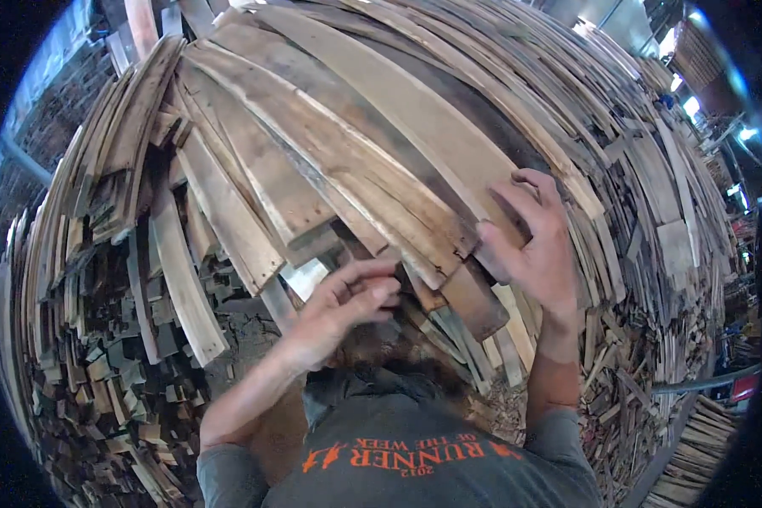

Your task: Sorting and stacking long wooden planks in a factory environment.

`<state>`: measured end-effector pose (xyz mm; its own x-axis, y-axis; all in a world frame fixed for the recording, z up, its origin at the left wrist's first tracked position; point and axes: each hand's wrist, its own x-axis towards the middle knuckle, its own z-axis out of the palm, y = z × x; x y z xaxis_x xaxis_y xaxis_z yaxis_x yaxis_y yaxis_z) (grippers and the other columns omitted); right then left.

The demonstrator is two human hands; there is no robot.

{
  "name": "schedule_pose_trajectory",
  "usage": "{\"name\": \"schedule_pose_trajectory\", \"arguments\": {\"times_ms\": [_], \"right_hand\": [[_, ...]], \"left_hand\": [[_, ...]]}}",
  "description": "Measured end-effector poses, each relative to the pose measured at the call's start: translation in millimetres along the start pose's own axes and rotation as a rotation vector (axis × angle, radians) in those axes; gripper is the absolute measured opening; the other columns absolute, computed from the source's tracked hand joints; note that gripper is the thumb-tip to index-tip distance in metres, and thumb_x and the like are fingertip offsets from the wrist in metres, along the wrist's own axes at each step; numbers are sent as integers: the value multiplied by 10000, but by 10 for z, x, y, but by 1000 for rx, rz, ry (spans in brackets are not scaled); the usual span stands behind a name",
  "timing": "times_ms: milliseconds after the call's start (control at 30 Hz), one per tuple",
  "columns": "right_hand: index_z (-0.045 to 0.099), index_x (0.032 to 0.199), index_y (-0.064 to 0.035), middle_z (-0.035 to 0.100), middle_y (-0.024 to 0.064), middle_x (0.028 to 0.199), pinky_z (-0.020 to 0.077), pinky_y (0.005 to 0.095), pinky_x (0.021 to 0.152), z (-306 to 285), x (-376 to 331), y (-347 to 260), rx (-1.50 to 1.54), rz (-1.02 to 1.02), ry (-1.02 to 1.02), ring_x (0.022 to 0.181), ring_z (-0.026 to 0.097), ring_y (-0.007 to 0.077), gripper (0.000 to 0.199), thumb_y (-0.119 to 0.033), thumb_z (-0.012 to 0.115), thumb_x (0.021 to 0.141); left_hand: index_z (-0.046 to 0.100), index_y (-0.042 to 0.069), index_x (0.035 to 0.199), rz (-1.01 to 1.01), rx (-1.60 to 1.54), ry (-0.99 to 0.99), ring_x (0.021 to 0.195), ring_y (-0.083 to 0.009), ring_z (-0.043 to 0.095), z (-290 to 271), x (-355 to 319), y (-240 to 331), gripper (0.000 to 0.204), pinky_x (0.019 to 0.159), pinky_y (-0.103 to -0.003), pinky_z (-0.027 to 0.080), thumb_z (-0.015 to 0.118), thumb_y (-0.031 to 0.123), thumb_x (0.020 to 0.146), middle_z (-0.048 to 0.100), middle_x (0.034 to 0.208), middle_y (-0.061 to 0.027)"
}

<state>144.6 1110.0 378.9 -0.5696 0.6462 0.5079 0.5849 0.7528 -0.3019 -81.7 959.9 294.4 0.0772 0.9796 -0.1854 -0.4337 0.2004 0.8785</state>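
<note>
Plank stack (372, 161) under both hands, loose offcuts (118, 372) piled L & below.

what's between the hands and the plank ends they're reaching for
Nothing visible. The right hand lies flat on the top planks, and the left hand has its fingertips at the plank ends, with no gap showing.

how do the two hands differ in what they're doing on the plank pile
The left hand sits lower, fingers curled around the cut ends of the weathered brown wooden planks, while the right hand lies higher, fingers spread flat on the face of a pale long wooden plank. The left shows its knuckles side-on; the right shows its whole back. Both are bare and touch the same stack.
</note>
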Motion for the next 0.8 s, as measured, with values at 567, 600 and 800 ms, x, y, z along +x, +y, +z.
{"name": "schedule_pose_trajectory", "arguments": {"times_ms": [567, 600, 800], "right_hand": [[622, 1158, -13, 496, 218, 1299, 411, 463, 992, 294, -652, -27, 442, -70, -49, 1183, 496, 389, 459, -135, 772, 741], [622, 1158, -13, 496, 218, 1299, 411, 463, 992, 228, -697, -28, 465, -107, -55, 1183, 496, 389, 459, -135, 772, 741], [606, 1022, 36, 567, 186, 1098, 477, 407, 892, 98, -924, 13, 775, -182, 190, 1003, 560, 280, 228, -80, 613, 827]], "left_hand": [[491, -11, 1307, 182, -532, 310, 1075, -219, 622, 837, 655, -295, 589, 926, -378, 526, 465, 485, 990, 596, 1233, -155], [498, -9, 1300, 181, -547, 295, 1048, -216, 634, 828, 696, -322, 598, 901, -377, 539, 478, 496, 982, 606, 1211, -149], [562, 9, 1204, 145, -448, 563, 936, -209, 669, 967, 764, -208, 466, 841, -421, 555, 676, 331, 886, 667, 1037, -102]]}}
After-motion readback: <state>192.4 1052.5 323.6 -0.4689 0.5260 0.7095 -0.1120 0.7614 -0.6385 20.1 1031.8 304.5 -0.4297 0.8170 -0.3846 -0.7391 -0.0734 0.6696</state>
